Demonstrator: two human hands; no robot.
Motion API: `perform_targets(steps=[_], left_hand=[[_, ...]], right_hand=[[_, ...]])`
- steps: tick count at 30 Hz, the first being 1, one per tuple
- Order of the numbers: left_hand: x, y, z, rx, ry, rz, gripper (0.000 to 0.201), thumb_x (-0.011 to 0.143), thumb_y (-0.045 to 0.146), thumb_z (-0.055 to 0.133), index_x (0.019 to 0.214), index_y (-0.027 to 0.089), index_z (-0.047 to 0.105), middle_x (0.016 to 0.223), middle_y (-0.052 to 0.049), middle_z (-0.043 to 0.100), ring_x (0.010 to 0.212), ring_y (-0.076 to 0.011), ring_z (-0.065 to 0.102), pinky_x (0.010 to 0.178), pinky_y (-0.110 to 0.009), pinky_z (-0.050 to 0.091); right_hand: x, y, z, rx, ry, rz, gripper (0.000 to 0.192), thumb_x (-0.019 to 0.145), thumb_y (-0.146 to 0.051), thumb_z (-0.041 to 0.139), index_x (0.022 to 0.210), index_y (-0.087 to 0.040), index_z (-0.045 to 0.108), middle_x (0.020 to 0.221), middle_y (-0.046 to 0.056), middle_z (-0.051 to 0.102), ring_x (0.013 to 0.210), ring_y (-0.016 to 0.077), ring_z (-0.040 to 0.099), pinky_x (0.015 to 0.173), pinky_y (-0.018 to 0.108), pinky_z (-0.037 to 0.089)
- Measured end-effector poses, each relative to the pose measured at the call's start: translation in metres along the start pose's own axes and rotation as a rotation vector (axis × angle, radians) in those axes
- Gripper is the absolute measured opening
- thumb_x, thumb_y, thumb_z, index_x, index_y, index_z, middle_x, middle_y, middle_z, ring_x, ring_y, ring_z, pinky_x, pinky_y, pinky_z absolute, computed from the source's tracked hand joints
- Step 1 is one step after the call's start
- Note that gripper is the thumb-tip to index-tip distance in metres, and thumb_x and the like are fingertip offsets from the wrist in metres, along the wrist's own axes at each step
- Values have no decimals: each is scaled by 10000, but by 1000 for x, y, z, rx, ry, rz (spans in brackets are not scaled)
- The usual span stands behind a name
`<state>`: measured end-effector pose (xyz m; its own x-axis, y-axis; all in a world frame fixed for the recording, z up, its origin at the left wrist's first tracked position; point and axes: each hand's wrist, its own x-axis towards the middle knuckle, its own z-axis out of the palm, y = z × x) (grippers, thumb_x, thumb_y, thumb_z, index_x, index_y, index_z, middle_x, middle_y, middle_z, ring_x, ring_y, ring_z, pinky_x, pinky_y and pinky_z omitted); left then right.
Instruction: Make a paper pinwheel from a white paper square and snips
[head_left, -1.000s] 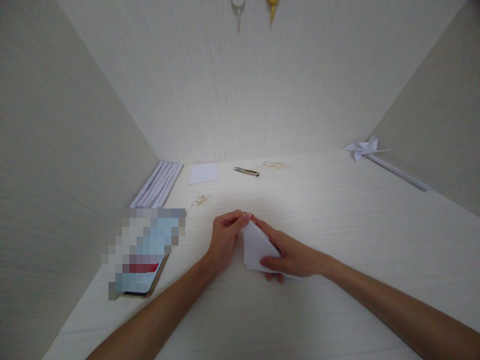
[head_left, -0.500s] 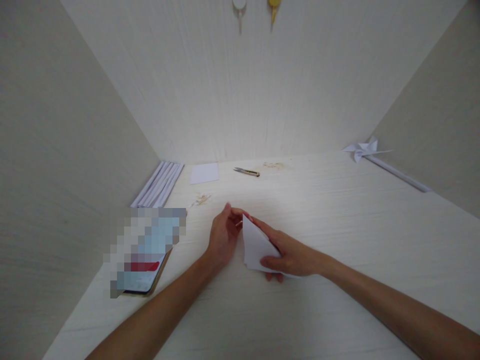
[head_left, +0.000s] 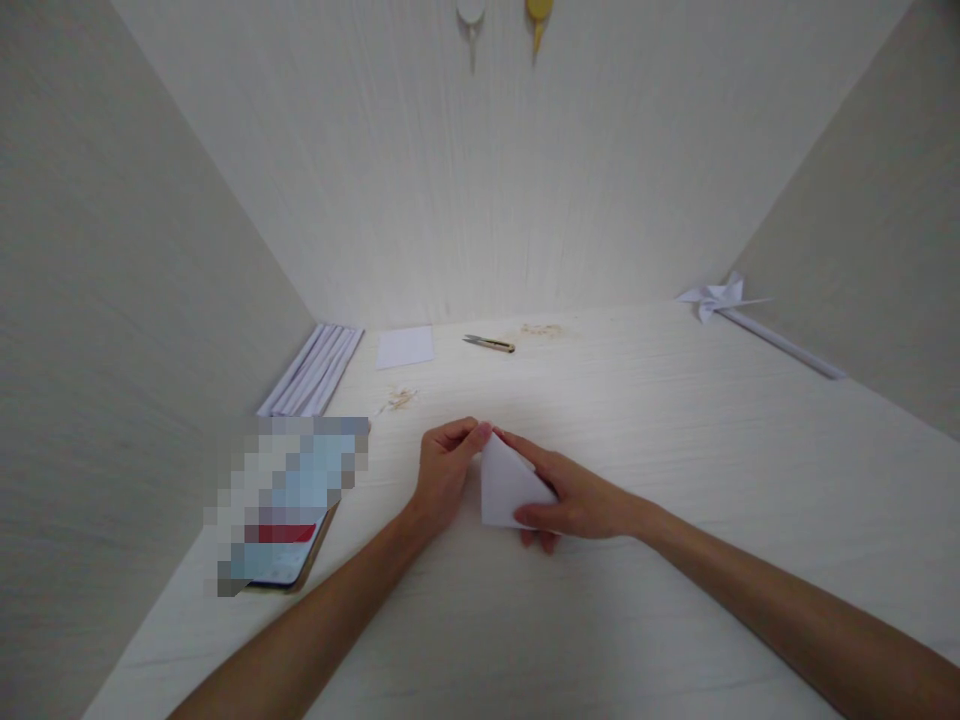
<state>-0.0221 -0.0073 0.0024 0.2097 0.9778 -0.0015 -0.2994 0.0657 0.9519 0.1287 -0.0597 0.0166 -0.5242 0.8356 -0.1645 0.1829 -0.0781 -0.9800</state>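
A white sheet of paper folded into a triangle (head_left: 507, 486) lies on the pale wood-grain desk (head_left: 675, 450), near its middle and close to the person. Both hands are closed on it. The right hand (head_left: 570, 498) covers the right side of the folded paper, its index finger running along the upper slanted edge toward the top corner and its thumb pressing the lower edge flat; the other fingers tuck under the paper's near side. The left hand (head_left: 444, 470) sits just to the left, thumb and forefinger pinched together on the paper's top corner, where they meet the tip of the right index finger. The two hands touch at that corner and stand apart lower down, with the paper between them.

To the left, near the desk's edge, lies a phone (head_left: 289, 500) whose screen is blurred out. Behind it a bundle of long white paper strips (head_left: 311, 370) rests against the left wall. Farther back are a small white rectangular sheet (head_left: 406, 347), a small pair of metal thread snips (head_left: 489, 344), and two little heaps of pale shavings (head_left: 397, 400). At the far right, against the side wall, lies a white paper pinwheel on a long white stick (head_left: 716, 298). Two hooks, one white (head_left: 471, 12) and one yellow (head_left: 538, 12), hang on the back wall.
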Motion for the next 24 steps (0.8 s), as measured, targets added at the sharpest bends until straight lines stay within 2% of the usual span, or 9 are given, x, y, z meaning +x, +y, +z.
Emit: perform_targets(steps=[3,5,6,7,9,12,17,20,24], left_hand=[[2,1,-1,-75,144,27,142,571,277,685,557,141,645,567,6,591,552,-77,486,548,-212,381],[4,2,-1,-162,220,22,146,552,276,692,570,137,650,608,-6,612,580,-81,511,588,-226,408],[5,3,-1,-206,248,18,146,546,271,694,571,134,649,621,-9,616,591,-81,519,610,-233,419],[6,4,0,-245,268,13,143,544,263,695,574,131,648,636,-11,620,607,-82,528,635,-241,427],[9,5,1,-296,297,8,132,551,248,690,580,127,645,656,-12,621,632,-81,541,678,-252,436],[14,5,6,-336,318,16,105,579,229,669,591,129,639,673,-1,617,650,-76,550,711,-254,439],[24,0,14,-337,356,89,93,608,201,640,552,133,610,675,13,606,671,-65,546,736,-243,432],[26,-3,14,-325,348,120,98,604,213,645,558,134,610,679,13,604,675,-67,544,739,-249,430],[25,-2,11,-344,294,88,108,580,227,666,569,132,617,690,2,611,676,-77,545,737,-255,429]], right_hand=[[2,4,-4,37,109,-8,609,679,-165,573,1253,-172,370,616,-13,607,445,88,553,417,208,477],[4,6,-8,51,291,-16,407,653,-219,609,1045,-128,548,605,-3,616,445,91,561,433,212,473],[6,7,-10,66,396,-24,331,631,-244,632,934,-118,586,578,-5,614,443,95,561,437,215,468],[8,8,-12,92,497,-37,283,607,-264,652,840,-115,596,541,-13,602,434,96,556,436,216,461],[14,9,-15,172,677,-81,284,574,-291,678,782,-126,577,465,-35,568,384,87,513,394,204,418],[27,8,-18,374,859,-194,283,534,-298,704,721,-153,548,470,-62,531,401,67,489,369,169,353],[46,5,-19,697,951,-293,288,506,-299,711,595,-176,468,504,-83,464,430,34,433,372,142,300],[48,6,-20,691,913,-318,262,520,-294,700,594,-176,479,506,-80,449,431,33,403,382,152,290],[47,9,-21,667,874,-311,222,544,-290,686,620,-173,513,509,-75,454,435,38,394,387,162,285]])
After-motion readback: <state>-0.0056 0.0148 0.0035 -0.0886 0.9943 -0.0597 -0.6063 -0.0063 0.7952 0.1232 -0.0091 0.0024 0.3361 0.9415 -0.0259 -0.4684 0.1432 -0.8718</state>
